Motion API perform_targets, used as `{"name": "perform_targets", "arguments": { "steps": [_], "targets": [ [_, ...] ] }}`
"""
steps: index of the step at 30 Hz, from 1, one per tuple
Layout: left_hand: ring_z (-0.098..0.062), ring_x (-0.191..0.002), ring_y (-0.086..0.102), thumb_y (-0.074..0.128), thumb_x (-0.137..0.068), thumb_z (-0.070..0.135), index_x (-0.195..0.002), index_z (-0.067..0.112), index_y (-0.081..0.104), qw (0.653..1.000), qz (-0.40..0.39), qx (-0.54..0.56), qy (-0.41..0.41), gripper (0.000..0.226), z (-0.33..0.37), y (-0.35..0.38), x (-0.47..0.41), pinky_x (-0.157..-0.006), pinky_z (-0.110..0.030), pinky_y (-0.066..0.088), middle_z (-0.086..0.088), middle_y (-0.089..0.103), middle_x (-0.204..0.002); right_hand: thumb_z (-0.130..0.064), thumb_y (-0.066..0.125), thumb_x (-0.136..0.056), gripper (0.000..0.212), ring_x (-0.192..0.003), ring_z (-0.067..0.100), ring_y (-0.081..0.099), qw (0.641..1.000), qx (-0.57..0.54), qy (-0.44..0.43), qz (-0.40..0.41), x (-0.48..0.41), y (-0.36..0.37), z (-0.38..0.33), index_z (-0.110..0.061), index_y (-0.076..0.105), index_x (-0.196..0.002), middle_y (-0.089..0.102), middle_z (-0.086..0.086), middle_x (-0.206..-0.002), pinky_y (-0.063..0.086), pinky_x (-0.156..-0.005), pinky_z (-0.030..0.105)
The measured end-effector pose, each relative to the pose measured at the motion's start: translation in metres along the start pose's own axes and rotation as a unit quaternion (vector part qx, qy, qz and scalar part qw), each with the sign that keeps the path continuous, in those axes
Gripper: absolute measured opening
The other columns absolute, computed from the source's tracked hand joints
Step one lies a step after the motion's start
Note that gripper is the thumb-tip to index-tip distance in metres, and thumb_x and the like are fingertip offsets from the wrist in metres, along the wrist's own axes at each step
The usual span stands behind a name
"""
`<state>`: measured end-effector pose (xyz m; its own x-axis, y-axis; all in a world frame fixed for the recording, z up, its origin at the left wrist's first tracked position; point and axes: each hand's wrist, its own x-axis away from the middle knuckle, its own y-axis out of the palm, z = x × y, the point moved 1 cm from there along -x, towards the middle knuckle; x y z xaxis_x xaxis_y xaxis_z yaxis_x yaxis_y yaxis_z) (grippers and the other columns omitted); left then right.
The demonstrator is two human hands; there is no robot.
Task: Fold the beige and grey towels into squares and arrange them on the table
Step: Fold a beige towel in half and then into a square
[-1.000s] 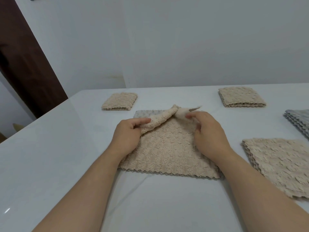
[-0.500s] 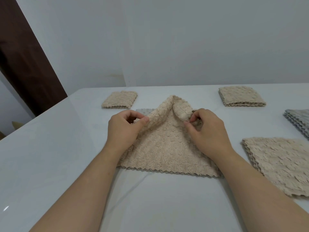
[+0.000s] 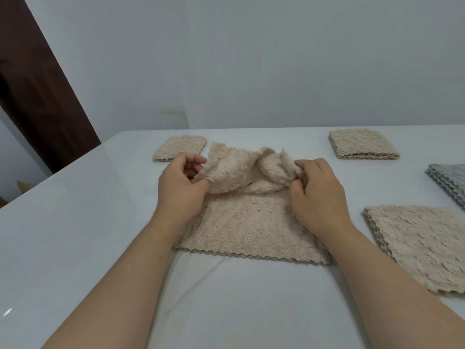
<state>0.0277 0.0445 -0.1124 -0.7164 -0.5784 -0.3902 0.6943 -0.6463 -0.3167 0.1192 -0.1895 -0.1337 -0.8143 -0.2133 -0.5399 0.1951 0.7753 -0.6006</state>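
A beige towel (image 3: 247, 230) lies in front of me on the white table (image 3: 75, 235), its near edge flat and its far edge lifted and curled over toward me. My left hand (image 3: 182, 188) pinches the raised edge at its left corner. My right hand (image 3: 318, 195) pinches the same edge at its right corner. A folded beige square (image 3: 180, 148) sits at the far left, another folded beige square (image 3: 362, 146) at the far right. A stack of flat beige towels (image 3: 422, 244) lies at my right. Behind it, grey towels (image 3: 450, 182) reach the frame's edge.
A pale wall runs behind the table's far edge. A dark brown door panel (image 3: 37, 79) stands at the left. The table's left edge runs diagonally from the far corner toward me.
Both hands have lifted the towel's far edge higher and drawn it toward me, spreading apart to its corners. The grey patch seen beyond the towel is now hidden.
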Motion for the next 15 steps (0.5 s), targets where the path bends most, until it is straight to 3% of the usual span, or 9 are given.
{"name": "perform_targets", "arguments": {
  "steps": [3, 6, 11, 15],
  "targets": [
    [-0.008, -0.091, 0.065, 0.066, -0.074, -0.011, -0.117, 0.032, 0.065, 1.0, -0.002, -0.019, 0.005, 0.06, 0.0, -0.001, -0.001, -0.078, -0.024, 0.055, 0.016, 0.068, -0.111, -0.007, 0.053, -0.091, 0.026, -0.087, 0.02, 0.054, 1.0, 0.014, -0.013, 0.012, 0.0, 0.0, 0.001, -0.011, 0.064, -0.115, 0.055, 0.002, -0.111, 0.042, -0.07, 0.031],
    [-0.01, -0.097, 0.069, 0.065, -0.074, -0.012, -0.126, 0.025, 0.067, 1.0, -0.003, -0.02, 0.016, 0.064, 0.0, -0.003, -0.002, -0.086, -0.029, 0.056, 0.012, 0.072, -0.111, -0.005, 0.053, -0.09, 0.024, -0.085, 0.019, 0.052, 1.0, 0.015, -0.01, 0.018, 0.001, -0.001, 0.001, -0.011, 0.063, -0.11, 0.054, 0.002, -0.11, 0.04, -0.069, 0.031],
    [-0.013, -0.086, 0.071, 0.064, -0.077, -0.014, -0.092, 0.029, 0.077, 0.999, -0.017, -0.033, 0.015, 0.048, 0.001, -0.006, 0.0, -0.078, -0.028, 0.059, 0.007, 0.075, -0.081, 0.003, 0.053, -0.084, 0.024, -0.082, 0.021, 0.051, 0.999, 0.019, -0.013, 0.025, 0.001, -0.004, -0.001, -0.012, 0.059, -0.102, 0.053, 0.003, -0.106, 0.037, -0.066, 0.031],
    [-0.02, -0.086, 0.073, 0.059, -0.074, -0.018, -0.072, 0.034, 0.078, 0.997, -0.023, -0.07, -0.03, 0.055, 0.0, -0.013, -0.005, -0.076, -0.039, 0.062, 0.013, 0.076, -0.081, 0.01, 0.059, -0.068, 0.037, -0.08, 0.022, 0.049, 1.0, 0.012, 0.019, -0.015, 0.003, -0.009, -0.005, -0.018, 0.053, -0.09, 0.049, -0.002, -0.103, 0.039, -0.064, 0.035]
  ]
}}
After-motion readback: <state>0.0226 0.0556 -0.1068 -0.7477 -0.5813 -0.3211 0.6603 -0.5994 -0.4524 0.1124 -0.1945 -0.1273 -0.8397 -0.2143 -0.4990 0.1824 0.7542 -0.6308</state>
